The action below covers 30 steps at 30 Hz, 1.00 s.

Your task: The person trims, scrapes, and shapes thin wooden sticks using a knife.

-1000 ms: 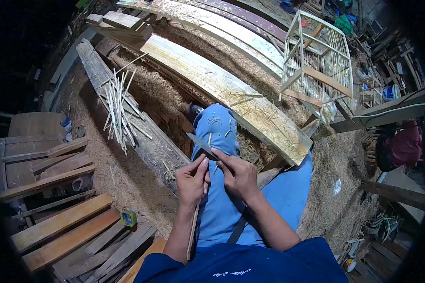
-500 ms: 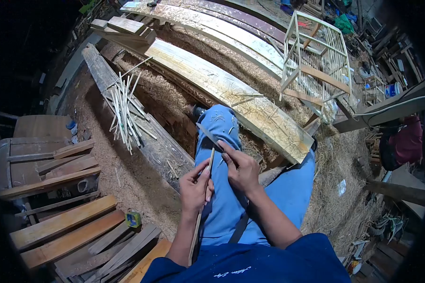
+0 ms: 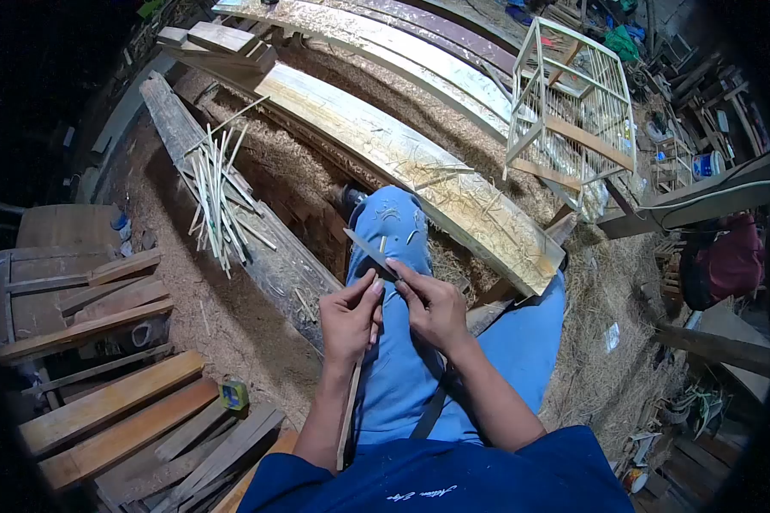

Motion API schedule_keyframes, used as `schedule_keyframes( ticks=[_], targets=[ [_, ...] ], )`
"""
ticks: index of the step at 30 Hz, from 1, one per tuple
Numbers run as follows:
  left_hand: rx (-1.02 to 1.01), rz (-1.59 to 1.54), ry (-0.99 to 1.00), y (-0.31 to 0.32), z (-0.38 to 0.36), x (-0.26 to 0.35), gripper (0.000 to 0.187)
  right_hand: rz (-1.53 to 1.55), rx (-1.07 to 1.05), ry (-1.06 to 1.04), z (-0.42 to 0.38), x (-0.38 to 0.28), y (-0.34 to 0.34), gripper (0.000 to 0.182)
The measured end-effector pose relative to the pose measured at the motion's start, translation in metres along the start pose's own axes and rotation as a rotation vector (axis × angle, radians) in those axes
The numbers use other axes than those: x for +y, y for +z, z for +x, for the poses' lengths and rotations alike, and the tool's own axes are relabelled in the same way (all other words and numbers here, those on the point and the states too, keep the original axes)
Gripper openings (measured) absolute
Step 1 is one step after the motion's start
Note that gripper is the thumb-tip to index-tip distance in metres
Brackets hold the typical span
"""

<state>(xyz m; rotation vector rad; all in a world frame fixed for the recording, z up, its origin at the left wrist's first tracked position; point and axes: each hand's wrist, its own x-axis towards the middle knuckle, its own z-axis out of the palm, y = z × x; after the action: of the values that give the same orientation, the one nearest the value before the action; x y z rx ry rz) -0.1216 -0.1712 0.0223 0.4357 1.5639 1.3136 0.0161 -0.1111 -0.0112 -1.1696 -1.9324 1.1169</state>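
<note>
My left hand is closed around a thin bamboo strip, pinched between thumb and fingers over my left thigh. The strip's lower part runs back along my left forearm, and its pale tip shows beyond the blade. In my closed right hand is a knife, its blade slanting up and left across the strip near my left fingertips. The handle is mostly hidden by my fingers. Left of my knee, a bundle of pale thin sticks lies on a weathered plank.
A thick board strewn with shavings stretches ahead. At the right stands a slatted wooden cage. Wood pieces and a yellow-green tape measure lie at lower left. A maroon bag is at far right.
The knife and my right hand have moved slightly down and left, nearer my left fingers. The strip's tip now shows past the blade. The whole view has shifted a little.
</note>
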Motion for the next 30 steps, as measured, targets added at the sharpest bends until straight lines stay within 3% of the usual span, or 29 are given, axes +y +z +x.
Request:
schedule_keyframes(
  ticks=[15, 20, 30],
  targets=[
    [0.006, -0.026, -0.014, -0.009, -0.025, -0.007, 0.029, -0.053, 0.084, -0.037, 0.002, 0.005, 0.006, 0.038],
    [0.017, -0.007, -0.031, -0.008, -0.004, 0.001, 0.026, 0.028, -0.059, -0.057, -0.002, 0.0, -0.002, 0.037],
    [-0.003, -0.04, -0.017, -0.01, -0.004, -0.002, 0.026, -0.002, -0.014, -0.029, 0.002, 0.001, 0.004, 0.038]
  ],
)
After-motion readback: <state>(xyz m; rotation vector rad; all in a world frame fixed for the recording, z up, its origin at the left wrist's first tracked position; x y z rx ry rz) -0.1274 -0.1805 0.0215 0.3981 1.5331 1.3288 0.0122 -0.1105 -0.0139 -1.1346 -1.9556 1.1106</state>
